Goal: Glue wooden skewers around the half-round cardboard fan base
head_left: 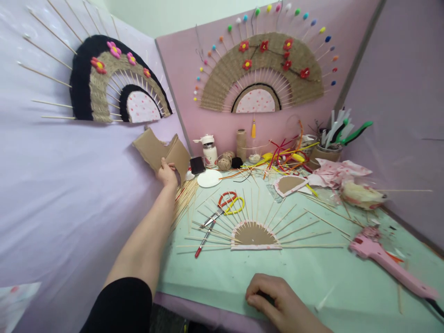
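Note:
My left hand (167,173) reaches to the back left with its fingers closed on a bent piece of brown cardboard (149,147). At the front edge of the table, my right hand (272,298) rests with its fingers curled; whether anything is inside cannot be made out. A half-round cardboard piece (255,234) edged in pink-dotted fabric lies at mid-table, thin sticks fanning out from it. Over the sticks on its left are scissors (222,210) with red and yellow handles and a red-capped pen (204,240).
A pink glue gun (391,266) lies at the right. Along the back stand a white bottle (209,151), twine (225,160), a cardboard tube (241,143) and a pot of tools (324,155). A second half-round piece (290,184) lies behind. Decorated fans (211,85) hang on the walls.

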`<action>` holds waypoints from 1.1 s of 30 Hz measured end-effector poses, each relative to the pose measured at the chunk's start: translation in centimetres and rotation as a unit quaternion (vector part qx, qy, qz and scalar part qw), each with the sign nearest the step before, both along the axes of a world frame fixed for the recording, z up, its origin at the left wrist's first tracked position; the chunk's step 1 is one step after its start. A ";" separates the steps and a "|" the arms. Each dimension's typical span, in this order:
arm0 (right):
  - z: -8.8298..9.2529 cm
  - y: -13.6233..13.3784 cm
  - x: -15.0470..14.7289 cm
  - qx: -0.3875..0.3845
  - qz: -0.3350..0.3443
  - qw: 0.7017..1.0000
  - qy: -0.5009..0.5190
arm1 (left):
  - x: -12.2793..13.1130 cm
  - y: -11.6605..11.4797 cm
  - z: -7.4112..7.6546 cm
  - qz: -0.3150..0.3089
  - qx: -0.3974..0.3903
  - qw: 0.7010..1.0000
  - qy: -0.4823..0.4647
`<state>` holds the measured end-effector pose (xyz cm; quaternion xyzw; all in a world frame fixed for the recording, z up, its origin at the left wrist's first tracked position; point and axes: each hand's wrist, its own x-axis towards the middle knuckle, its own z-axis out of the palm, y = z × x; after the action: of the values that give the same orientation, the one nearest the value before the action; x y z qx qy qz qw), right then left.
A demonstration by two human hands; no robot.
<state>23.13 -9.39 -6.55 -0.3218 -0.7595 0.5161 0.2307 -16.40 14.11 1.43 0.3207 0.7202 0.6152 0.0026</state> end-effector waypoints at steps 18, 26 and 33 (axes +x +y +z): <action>0.3 0.0 -0.2 -0.020 -0.009 1.000 0.017 | 3.2 1.1 -1.0 -0.058 0.076 0.960 -0.262; 1.5 0.6 -0.7 -0.224 -0.104 0.960 0.133 | 5.7 -3.8 0.2 -0.151 0.018 0.935 -0.319; 3.6 3.4 -1.7 -0.457 -0.149 0.812 0.331 | 14.0 -16.3 -0.2 -0.417 -0.104 0.890 -0.152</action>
<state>21.46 -6.02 -2.99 -0.3089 -0.2564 0.8384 0.3688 -2.42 -2.21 1.24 0.4921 0.5705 0.5203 0.4021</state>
